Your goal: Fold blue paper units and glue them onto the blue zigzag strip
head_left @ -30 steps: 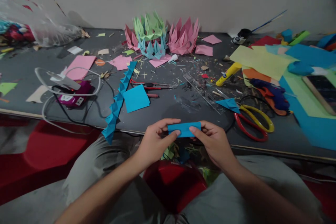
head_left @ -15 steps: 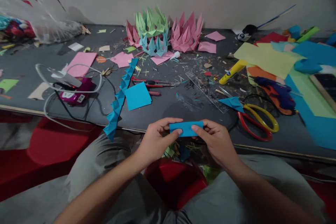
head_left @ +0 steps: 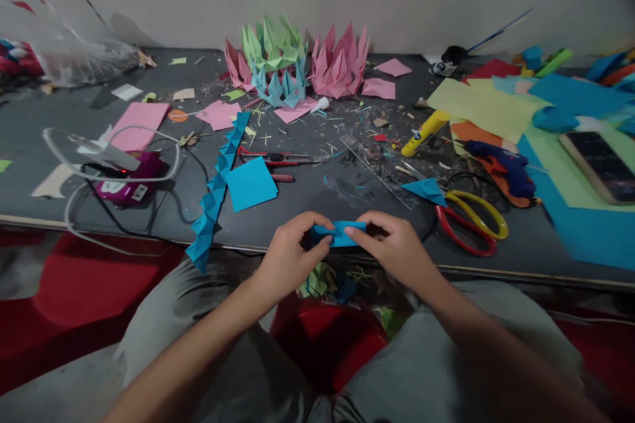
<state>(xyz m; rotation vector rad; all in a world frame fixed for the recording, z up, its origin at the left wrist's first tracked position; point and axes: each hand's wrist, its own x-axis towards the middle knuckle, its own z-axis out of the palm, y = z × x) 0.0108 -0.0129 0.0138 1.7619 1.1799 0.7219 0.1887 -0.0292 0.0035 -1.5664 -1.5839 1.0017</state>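
Folded blue paper (head_left: 343,242) held up at the near edge of the table (head_left: 307,201).
The left hand (head_left: 288,251) pinches one end, thumb against fingers; the right hand (head_left: 397,248) grips the other. Leftward lie blue squares (head_left: 251,183) and a folded strip (head_left: 214,192); rightward, scissors (head_left: 490,227). Paper crowns (head_left: 340,66) stand behind.

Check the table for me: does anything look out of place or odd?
The long zigzag chain of folded blue paper extends past the front edge of the black table, so it might slip. A pointed folded blue paper piece lies over the scissors with red and yellow handles, where it could snag.
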